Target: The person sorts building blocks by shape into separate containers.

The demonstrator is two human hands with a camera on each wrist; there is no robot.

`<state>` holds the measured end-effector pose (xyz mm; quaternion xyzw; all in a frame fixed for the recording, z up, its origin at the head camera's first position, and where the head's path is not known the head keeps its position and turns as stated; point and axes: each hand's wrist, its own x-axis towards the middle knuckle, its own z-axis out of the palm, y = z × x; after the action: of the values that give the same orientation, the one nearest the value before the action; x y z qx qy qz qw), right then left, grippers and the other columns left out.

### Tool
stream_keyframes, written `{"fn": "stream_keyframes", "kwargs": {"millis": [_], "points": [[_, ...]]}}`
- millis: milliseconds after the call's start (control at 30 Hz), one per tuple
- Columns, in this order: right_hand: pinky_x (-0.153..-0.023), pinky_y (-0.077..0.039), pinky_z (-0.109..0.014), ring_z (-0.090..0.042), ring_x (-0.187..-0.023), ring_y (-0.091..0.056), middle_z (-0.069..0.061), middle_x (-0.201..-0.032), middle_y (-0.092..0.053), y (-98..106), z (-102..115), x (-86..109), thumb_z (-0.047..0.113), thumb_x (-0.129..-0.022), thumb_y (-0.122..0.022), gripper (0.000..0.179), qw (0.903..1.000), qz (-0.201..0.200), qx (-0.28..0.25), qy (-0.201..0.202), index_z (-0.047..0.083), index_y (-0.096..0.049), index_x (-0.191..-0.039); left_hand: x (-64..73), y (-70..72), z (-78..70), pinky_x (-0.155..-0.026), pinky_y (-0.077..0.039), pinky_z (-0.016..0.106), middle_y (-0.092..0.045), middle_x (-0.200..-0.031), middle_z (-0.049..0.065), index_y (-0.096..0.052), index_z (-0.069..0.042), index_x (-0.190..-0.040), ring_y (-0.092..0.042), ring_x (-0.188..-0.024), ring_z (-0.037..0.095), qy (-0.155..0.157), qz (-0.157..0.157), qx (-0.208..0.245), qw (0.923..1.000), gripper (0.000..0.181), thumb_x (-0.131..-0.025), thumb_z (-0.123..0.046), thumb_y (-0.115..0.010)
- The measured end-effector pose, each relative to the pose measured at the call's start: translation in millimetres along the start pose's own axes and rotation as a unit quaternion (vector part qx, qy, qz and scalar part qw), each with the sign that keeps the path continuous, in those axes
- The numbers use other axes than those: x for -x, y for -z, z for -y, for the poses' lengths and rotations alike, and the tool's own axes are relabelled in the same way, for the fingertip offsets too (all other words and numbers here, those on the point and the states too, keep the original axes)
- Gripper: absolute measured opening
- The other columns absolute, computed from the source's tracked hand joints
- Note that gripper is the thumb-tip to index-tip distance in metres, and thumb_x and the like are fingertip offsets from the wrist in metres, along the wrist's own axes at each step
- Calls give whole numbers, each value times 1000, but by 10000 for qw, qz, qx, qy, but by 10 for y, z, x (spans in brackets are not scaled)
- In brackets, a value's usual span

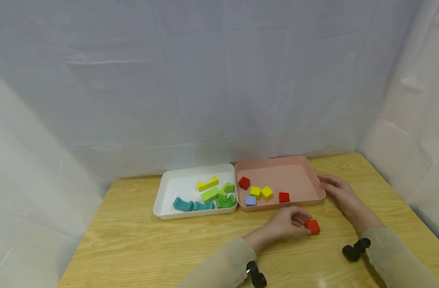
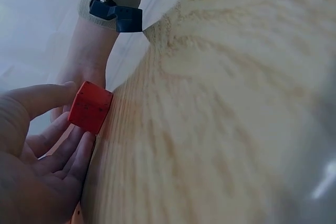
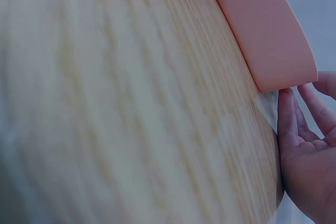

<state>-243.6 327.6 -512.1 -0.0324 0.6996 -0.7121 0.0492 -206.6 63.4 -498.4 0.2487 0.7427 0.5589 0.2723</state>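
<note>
My left hand (image 1: 286,224) is low over the table in front of the pink tray (image 1: 298,172). It pinches a red cube (image 1: 312,227) between thumb and fingertips; the left wrist view shows this red cube (image 2: 91,107) close up, at the table surface. At the tray's right end, my right hand (image 1: 343,196) touches the outer wall with extended fingers (image 3: 286,114). Inside the pink tray are two red cubes, one at the left (image 1: 244,183) and one near the front (image 1: 284,197), two yellow cubes (image 1: 266,193) and a light blue cube (image 1: 250,201).
A white tray (image 1: 176,180) adjoins the pink one on the left. It contains several curved blocks: teal (image 1: 183,205), yellow (image 1: 207,184) and green (image 1: 226,202), plus a lime block (image 1: 210,195). The wooden table (image 1: 133,240) meets pale cloth (image 1: 205,80) at the back and sides.
</note>
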Motion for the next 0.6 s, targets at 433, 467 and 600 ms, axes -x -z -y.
{"fn": "stream_keyframes", "kwargs": {"millis": [433, 467, 600], "points": [[-91, -54, -8, 9, -109, -67, 27, -121, -72, -7, 10, 25, 11, -109, -59, 35, 9999, 63, -68, 75, 9, -64, -144, 7, -16, 9, -88, -54, 9, -76, -116, -4, -75, -7, -125, -63, -94, -9, -28, 21, -452, 9990, 36, -90, -6, -84], [-91, -54, -8, 9, -109, -67, 27, -121, -72, -6, 11, 26, 11, -109, -59, 34, 9999, 62, -72, 74, 11, -65, -143, 7, -16, 8, -88, -54, 9, -76, -116, -4, -75, -7, -125, -63, -94, -9, -24, 21, -462, 9989, 36, -90, -6, -84], [-91, -54, -8, 9, -109, -67, 27, -121, -72, -7, 17, 28, 11, -109, -59, 35, 9999, 68, -106, 40, 11, -65, -143, 5, -15, -4, -87, -54, 9, -76, -114, -5, -75, -8, -124, -63, -92, -9, 4, 5, -511, 9987, 35, -90, -6, -84]]}}
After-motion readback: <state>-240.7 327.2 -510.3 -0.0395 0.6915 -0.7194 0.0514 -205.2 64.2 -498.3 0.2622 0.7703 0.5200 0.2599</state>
